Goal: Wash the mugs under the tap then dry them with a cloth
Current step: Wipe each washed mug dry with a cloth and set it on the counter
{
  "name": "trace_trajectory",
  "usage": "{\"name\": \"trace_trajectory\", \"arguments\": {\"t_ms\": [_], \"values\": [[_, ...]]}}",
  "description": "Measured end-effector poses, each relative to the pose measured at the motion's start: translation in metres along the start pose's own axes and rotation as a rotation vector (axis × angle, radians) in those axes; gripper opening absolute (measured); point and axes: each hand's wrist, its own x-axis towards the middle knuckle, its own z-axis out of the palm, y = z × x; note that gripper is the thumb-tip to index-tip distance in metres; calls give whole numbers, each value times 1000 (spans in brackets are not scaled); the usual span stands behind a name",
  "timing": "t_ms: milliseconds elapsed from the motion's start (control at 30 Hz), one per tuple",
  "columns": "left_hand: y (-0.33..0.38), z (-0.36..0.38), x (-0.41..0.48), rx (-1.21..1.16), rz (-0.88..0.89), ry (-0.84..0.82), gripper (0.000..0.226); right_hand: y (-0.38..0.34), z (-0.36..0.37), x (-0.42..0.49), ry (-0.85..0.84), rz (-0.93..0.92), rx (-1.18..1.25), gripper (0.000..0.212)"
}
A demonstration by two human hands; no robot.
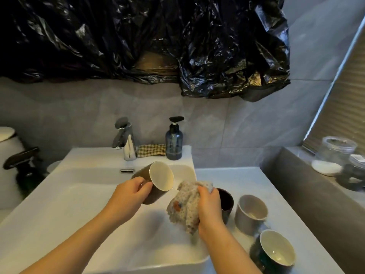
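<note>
My left hand [129,191] grips a brown mug [158,179] with a cream inside, tilted on its side above the white sink [59,194], its mouth facing right. My right hand [209,207] holds a bunched, speckled cloth [184,206] just to the right of the mug's mouth, a small gap between them. On the counter to the right stand a dark mug [227,202], partly hidden behind my right hand, a grey mug [250,211] and a dark green mug [274,249]. The chrome tap [127,142] stands at the back of the sink; no water shows.
A blue soap pump bottle [174,143] and a folded checked cloth [151,152] sit on the sink's back ledge. Glass jars [333,155] stand on the grey ledge at right. A black spray bottle [23,167] is at left. Black plastic sheeting [158,40] hangs overhead.
</note>
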Motion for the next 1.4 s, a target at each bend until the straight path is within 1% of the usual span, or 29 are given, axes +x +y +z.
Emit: {"name": "trace_trajectory", "arguments": {"t_ms": [67,100,167,200,233,367,467,600,667,733,767,833,867,933,1000,1033,1067,1100,1133,1200,1233,1267,1300,1333,1400], "values": [[-4,-9,-1,258,127,-17,34,4,7,5,7,53,-16,27],[-7,-13,-1,416,228,-7,33,6,10,7,18,82,-10,28],[-17,-21,2,727,494,8,31,9,13,10,22,188,45,31],[-23,-24,4,821,604,5,32,10,15,12,23,210,56,33],[-28,-26,5,883,668,-2,35,12,17,13,17,198,39,33],[-35,-24,11,995,775,55,36,11,20,11,29,115,-49,23],[-35,-20,16,1018,797,72,36,7,14,10,39,156,12,15],[-34,-14,21,968,804,32,39,1,8,7,41,189,110,18],[-29,-11,20,935,759,9,37,-4,4,1,24,209,155,21],[-18,-8,15,920,679,24,22,-8,1,-6,-26,248,184,21],[-14,-6,13,937,606,0,14,-7,0,-5,-67,217,167,19],[-9,1,12,801,385,-16,20,-4,6,-2,-60,120,110,17],[-7,5,13,664,263,-9,21,-2,9,-1,-42,72,81,20],[-3,13,16,235,-31,26,25,1,13,-6,-87,-26,13,25],[2,20,16,-292,-361,7,32,7,16,-12,-200,-166,-43,25],[7,23,13,-506,-477,1,35,11,22,-16,-268,-204,-62,30],[11,26,9,-655,-559,-12,37,17,27,-17,-312,-246,-121,38],[16,30,5,-741,-603,-29,37,28,30,-15,-344,-321,-221,43],[19,33,1,-780,-618,-48,37,37,34,-12,-313,-421,-322,38],[26,38,-5,-796,-585,-74,38,45,31,-1,-153,-604,-430,14],[29,39,-8,-795,-562,-92,38,43,26,3,-36,-703,-478,12],[32,39,-11,-791,-552,-116,38,38,21,6,35,-780,-512,13],[35,38,-13,-784,-544,-143,39,28,15,7,43,-779,-533,16],[38,36,-13,-769,-529,-167,40,20,12,12,20,-734,-542,25],[44,33,-10,-716,-487,-180,42,9,13,19,-86,-637,-479,44]]}}
